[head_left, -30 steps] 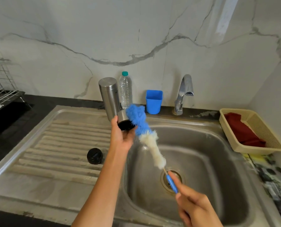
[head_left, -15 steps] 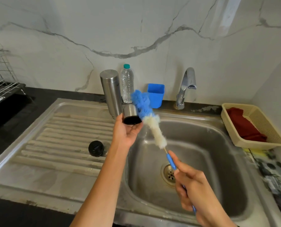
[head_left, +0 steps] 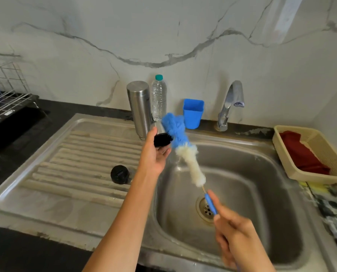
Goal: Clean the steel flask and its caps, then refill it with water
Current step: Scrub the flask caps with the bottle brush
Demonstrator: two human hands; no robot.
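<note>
The left hand pinches a steel cap over the sink edge, while the right hand grips the brush handle; the flask stands upside down on the worktop behind. A hard scrub could knock the loosely held cap into the basin, or nudge the flask over.

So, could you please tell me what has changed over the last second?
The right hand drew the bottle brush back a little, its blue tip beside the steel cap in the left hand. Both grips stayed. The steel flask and black cap did not move.
</note>
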